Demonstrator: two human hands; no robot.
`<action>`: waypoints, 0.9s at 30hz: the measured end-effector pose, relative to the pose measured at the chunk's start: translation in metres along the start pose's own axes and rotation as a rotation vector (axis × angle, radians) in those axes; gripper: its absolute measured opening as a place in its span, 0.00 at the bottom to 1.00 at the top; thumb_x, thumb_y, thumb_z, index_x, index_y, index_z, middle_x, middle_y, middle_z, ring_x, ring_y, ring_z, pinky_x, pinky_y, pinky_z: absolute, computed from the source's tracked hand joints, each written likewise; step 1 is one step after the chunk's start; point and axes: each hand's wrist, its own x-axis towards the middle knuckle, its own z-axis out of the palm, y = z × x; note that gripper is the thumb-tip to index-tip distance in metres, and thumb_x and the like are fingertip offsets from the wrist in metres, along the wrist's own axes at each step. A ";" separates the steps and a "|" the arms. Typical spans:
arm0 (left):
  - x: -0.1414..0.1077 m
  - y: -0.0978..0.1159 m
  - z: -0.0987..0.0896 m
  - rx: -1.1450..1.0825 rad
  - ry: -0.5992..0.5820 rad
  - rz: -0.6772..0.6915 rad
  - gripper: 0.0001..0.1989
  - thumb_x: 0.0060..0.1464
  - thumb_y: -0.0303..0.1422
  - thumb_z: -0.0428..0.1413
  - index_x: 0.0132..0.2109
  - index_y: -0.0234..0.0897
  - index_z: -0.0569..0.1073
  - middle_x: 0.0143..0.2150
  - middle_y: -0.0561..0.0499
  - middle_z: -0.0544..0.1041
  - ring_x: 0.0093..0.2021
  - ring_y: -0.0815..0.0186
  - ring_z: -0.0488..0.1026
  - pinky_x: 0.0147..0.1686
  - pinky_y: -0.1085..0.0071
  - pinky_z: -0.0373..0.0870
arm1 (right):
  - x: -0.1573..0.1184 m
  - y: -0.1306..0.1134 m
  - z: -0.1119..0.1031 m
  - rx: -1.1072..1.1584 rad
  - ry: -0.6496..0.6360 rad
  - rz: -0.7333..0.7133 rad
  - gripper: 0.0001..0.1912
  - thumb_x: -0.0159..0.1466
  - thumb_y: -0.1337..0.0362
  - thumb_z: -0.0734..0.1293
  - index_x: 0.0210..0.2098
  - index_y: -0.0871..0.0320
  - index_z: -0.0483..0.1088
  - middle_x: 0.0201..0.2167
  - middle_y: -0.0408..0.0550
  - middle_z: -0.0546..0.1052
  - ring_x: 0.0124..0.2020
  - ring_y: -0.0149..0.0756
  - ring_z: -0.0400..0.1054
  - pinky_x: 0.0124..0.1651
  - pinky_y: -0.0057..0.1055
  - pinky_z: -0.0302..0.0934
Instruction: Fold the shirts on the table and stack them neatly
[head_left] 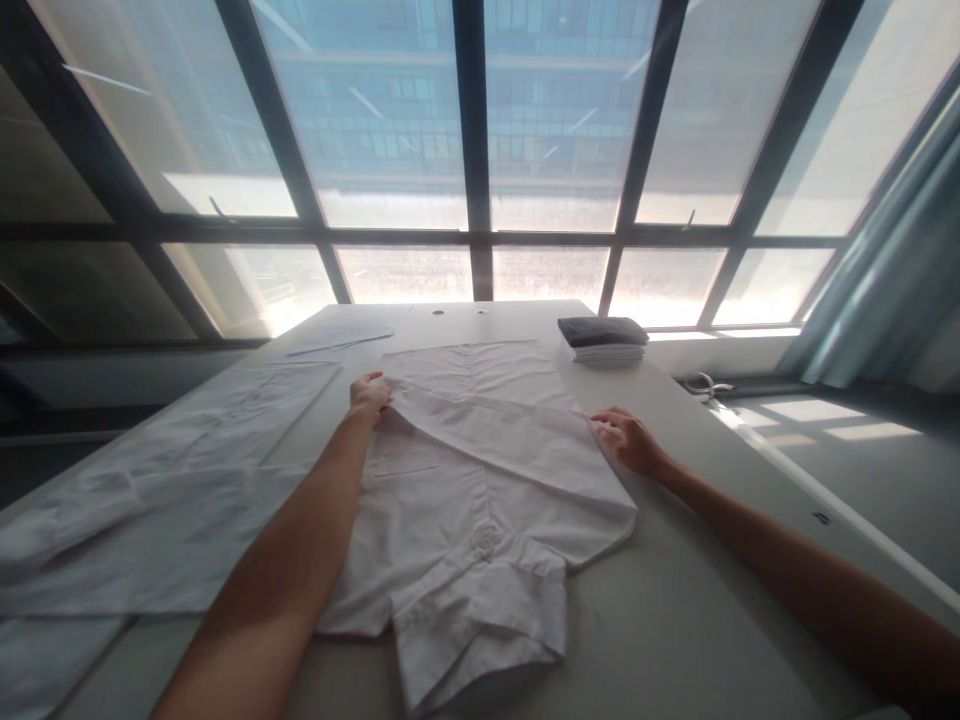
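A white collared shirt lies on the table with its collar toward me and one sleeve laid slantwise across the body. My left hand is closed on the sleeve's end at the shirt's left edge. At the opposite edge, my right hand rests with its fingers apart, the fingertips touching the fabric. Its thumb is hard to make out. To the left of my left forearm, more white garments are spread flat, partly overlapping.
On the white table, a folded stack with a dark piece on top of white ones stands at the back right. A small dark object lies near the right edge. Windows line the far side, and a curtain hangs at right.
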 end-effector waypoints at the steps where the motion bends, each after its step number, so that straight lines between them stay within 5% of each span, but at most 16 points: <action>1: 0.001 0.000 0.000 0.006 0.036 0.027 0.27 0.45 0.18 0.59 0.54 0.32 0.72 0.25 0.57 0.68 0.21 0.72 0.63 0.20 0.79 0.59 | -0.002 -0.006 -0.001 -0.003 -0.014 -0.038 0.13 0.66 0.57 0.65 0.44 0.53 0.79 0.44 0.55 0.79 0.48 0.51 0.72 0.58 0.49 0.64; 5: 0.003 0.003 0.004 0.100 0.156 0.155 0.26 0.47 0.21 0.57 0.55 0.33 0.74 0.30 0.53 0.72 0.25 0.72 0.68 0.25 0.79 0.65 | -0.014 -0.029 -0.003 -0.048 -0.164 -0.210 0.11 0.67 0.60 0.65 0.45 0.52 0.78 0.43 0.53 0.78 0.49 0.48 0.69 0.57 0.49 0.64; 11: 0.000 0.001 0.003 0.561 0.163 0.228 0.29 0.46 0.22 0.56 0.58 0.32 0.72 0.40 0.44 0.79 0.38 0.57 0.78 0.37 0.66 0.76 | -0.028 -0.034 -0.012 -0.165 -0.511 -0.281 0.28 0.70 0.53 0.64 0.68 0.48 0.63 0.71 0.52 0.60 0.71 0.51 0.50 0.70 0.52 0.47; 15: -0.007 0.008 0.006 0.679 0.190 0.311 0.30 0.45 0.22 0.59 0.58 0.33 0.73 0.61 0.35 0.71 0.59 0.42 0.69 0.57 0.49 0.67 | -0.033 -0.034 -0.020 -0.161 -0.633 -0.243 0.35 0.70 0.46 0.63 0.73 0.45 0.52 0.75 0.47 0.47 0.75 0.51 0.36 0.73 0.54 0.33; 18: -0.017 0.021 0.021 0.843 0.193 0.487 0.29 0.51 0.24 0.56 0.62 0.34 0.70 0.66 0.34 0.65 0.64 0.39 0.63 0.60 0.43 0.61 | -0.036 -0.044 -0.021 -0.141 -0.678 -0.259 0.36 0.70 0.45 0.63 0.73 0.44 0.51 0.76 0.46 0.44 0.75 0.50 0.31 0.73 0.55 0.28; 21: -0.033 0.035 0.044 0.919 -0.030 0.671 0.24 0.56 0.25 0.52 0.60 0.34 0.72 0.60 0.38 0.73 0.60 0.49 0.69 0.61 0.50 0.64 | -0.038 -0.056 -0.018 -0.117 -0.698 -0.277 0.36 0.70 0.45 0.63 0.73 0.43 0.51 0.76 0.45 0.44 0.75 0.50 0.29 0.73 0.55 0.24; 27: -0.104 0.030 0.101 0.830 -0.879 1.025 0.20 0.63 0.36 0.53 0.59 0.36 0.73 0.59 0.43 0.77 0.60 0.56 0.72 0.63 0.58 0.65 | -0.033 -0.045 -0.016 -0.077 -0.725 -0.185 0.30 0.74 0.46 0.55 0.73 0.42 0.50 0.75 0.44 0.45 0.75 0.46 0.32 0.73 0.55 0.24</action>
